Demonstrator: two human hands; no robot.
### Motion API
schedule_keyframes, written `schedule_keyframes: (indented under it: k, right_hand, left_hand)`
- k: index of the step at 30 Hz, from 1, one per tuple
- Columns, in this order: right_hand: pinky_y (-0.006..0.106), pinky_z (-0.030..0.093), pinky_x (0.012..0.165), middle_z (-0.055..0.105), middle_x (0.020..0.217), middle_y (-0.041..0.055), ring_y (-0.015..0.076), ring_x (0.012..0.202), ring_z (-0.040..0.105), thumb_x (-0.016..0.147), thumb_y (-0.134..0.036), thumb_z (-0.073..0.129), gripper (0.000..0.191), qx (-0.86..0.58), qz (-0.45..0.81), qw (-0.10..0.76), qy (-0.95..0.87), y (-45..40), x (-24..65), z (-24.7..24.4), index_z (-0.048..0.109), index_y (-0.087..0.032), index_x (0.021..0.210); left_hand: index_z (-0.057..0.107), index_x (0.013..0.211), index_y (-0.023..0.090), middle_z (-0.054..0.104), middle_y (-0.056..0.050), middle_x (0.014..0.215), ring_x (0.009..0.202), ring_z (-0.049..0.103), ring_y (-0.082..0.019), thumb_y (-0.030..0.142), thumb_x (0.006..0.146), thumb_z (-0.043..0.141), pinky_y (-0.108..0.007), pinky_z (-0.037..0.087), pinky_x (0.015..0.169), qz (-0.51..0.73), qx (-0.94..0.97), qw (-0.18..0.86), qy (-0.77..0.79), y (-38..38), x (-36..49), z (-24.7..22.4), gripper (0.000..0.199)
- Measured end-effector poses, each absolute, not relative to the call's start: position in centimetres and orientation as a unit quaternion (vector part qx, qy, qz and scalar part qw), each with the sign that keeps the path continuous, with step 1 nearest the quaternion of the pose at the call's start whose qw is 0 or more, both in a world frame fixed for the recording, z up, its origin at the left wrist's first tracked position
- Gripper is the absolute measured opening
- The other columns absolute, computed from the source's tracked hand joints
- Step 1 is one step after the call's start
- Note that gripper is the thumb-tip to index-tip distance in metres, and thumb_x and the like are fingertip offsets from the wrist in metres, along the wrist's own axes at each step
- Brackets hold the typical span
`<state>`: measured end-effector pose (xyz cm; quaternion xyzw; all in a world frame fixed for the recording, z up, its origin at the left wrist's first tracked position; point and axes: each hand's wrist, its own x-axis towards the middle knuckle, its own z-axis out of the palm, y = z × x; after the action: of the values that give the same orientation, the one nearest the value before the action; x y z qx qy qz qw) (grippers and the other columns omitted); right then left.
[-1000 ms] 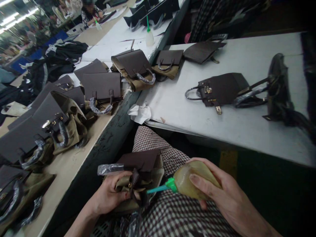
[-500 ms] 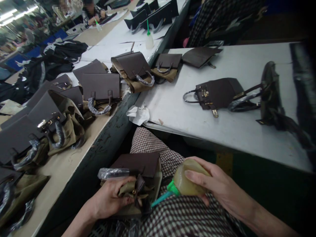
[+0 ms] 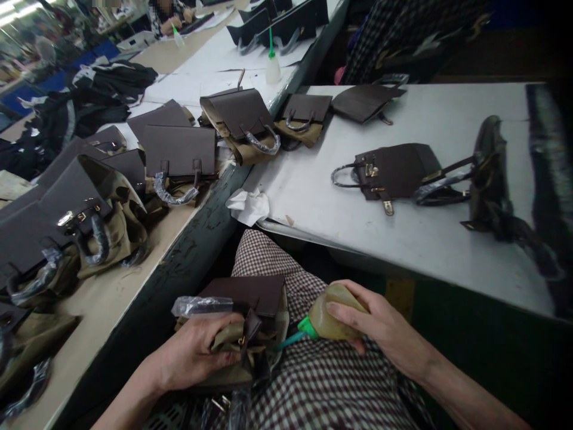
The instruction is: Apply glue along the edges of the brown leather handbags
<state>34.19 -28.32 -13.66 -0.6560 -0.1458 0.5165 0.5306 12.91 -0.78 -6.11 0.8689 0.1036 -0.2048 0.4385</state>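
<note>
On my lap, over a checked cloth [image 3: 331,382], lies a dark brown bag [image 3: 257,292] with olive lining and a plastic-wrapped handle. My left hand [image 3: 201,349] grips the bag's folded olive fabric near a small metal fitting. Wrapped round a yellowish squeeze bottle [image 3: 333,316] is my right hand [image 3: 376,319]. The bottle has a green cap and a thin teal nozzle, which points left at the bag's open edge. Whether the tip touches the bag cannot be made out.
Several brown bags stand on the left bench [image 3: 111,298]; more lie on the white table [image 3: 447,257] with crumpled paper [image 3: 248,206]. Another bottle [image 3: 272,68] stands further back. A person's hand [image 3: 170,25] shows at the far bench.
My right hand and the bottle have moved slightly left and up, closer to my left hand. The nozzle is less steeply tilted. The whole view has shifted a little.
</note>
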Motion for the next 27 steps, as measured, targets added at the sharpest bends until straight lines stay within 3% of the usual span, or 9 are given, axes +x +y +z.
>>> schedule_keyframes:
  k: [6,11,14,16,19,21,24,27]
  right_hand:
    - [0.032,0.047,0.047,0.067,0.078,-0.0020,0.0162,0.049,0.056,0.092,-0.062,0.066,0.043,-0.756,0.437,0.454,-0.177,-28.2,35.2,-14.8,0.060,-0.025,0.113]
    - [0.039,0.054,0.062,0.072,0.098,0.0051,0.0241,0.066,0.066,0.088,-0.062,0.068,0.049,-0.805,0.341,0.436,-0.212,-28.2,35.3,-15.1,0.060,-0.024,0.118]
    - [0.038,0.052,0.062,0.071,0.091,0.0023,0.0233,0.066,0.062,0.087,-0.061,0.072,0.046,-0.794,0.318,0.491,-0.165,-28.5,35.6,-15.3,0.062,-0.026,0.116]
    - [0.034,0.049,0.059,0.067,0.082,-0.0011,0.0197,0.063,0.055,0.088,-0.057,0.075,0.038,-0.760,0.296,0.570,-0.098,-28.6,35.8,-15.3,0.065,-0.027,0.110]
    - [0.027,0.045,0.052,0.065,0.090,0.0001,0.0173,0.069,0.053,0.089,-0.047,0.078,0.025,-0.628,0.278,0.727,0.009,-28.6,36.2,-14.9,0.069,-0.026,0.099]
    - [0.023,0.046,0.048,0.064,0.098,0.0005,0.0166,0.073,0.054,0.088,-0.041,0.080,0.019,-0.530,0.285,0.794,0.082,-28.7,36.4,-14.5,0.070,-0.026,0.096]
    - [0.018,0.046,0.045,0.064,0.099,-0.0002,0.0143,0.069,0.053,0.087,-0.037,0.081,0.016,-0.418,0.299,0.839,0.177,-29.3,36.4,-13.9,0.070,-0.029,0.096]
    - [0.015,0.043,0.041,0.068,0.099,0.0054,0.0116,0.062,0.049,0.088,-0.042,0.079,0.024,-0.347,0.326,0.856,0.201,-30.1,36.1,-13.5,0.071,-0.026,0.104]
  left_hand:
    - [0.066,0.110,0.019,0.076,-0.008,0.110,0.095,0.070,-0.022,0.033,0.094,0.062,-0.029,0.052,0.084,-0.185,0.891,0.408,0.074,-0.5,14.1,-5.3,0.022]
    - [0.057,0.114,0.020,0.070,-0.002,0.096,0.081,0.065,-0.018,0.030,0.096,0.057,-0.029,0.046,0.071,-0.168,0.907,0.374,0.095,-0.5,16.5,-3.7,0.021]
    - [0.058,0.113,0.019,0.069,0.000,0.092,0.081,0.062,-0.019,0.026,0.094,0.060,-0.030,0.045,0.073,-0.095,0.905,0.374,0.178,0.3,18.5,-2.9,0.020]
    - [0.064,0.109,0.018,0.071,0.001,0.094,0.086,0.063,-0.018,0.023,0.088,0.070,-0.029,0.048,0.079,-0.015,0.839,0.471,0.272,1.4,19.5,-2.7,0.023]
    - [0.072,0.094,0.015,0.074,0.001,0.084,0.082,0.067,-0.017,0.020,0.078,0.082,-0.026,0.053,0.079,0.062,0.674,0.627,0.386,3.2,20.1,-3.2,0.019]
    - [0.073,0.088,0.013,0.075,-0.001,0.074,0.073,0.070,-0.019,0.020,0.078,0.081,-0.029,0.058,0.075,0.077,0.604,0.669,0.426,4.1,19.9,-3.7,0.014]
    - [0.072,0.094,0.009,0.077,-0.008,0.073,0.065,0.074,-0.023,0.017,0.084,0.072,-0.037,0.064,0.070,0.091,0.518,0.708,0.472,4.5,18.9,-4.7,0.013]
    - [0.070,0.101,0.007,0.078,-0.011,0.076,0.064,0.076,-0.023,0.011,0.093,0.061,-0.035,0.067,0.066,0.127,0.428,0.742,0.500,4.2,17.8,-5.5,0.013]
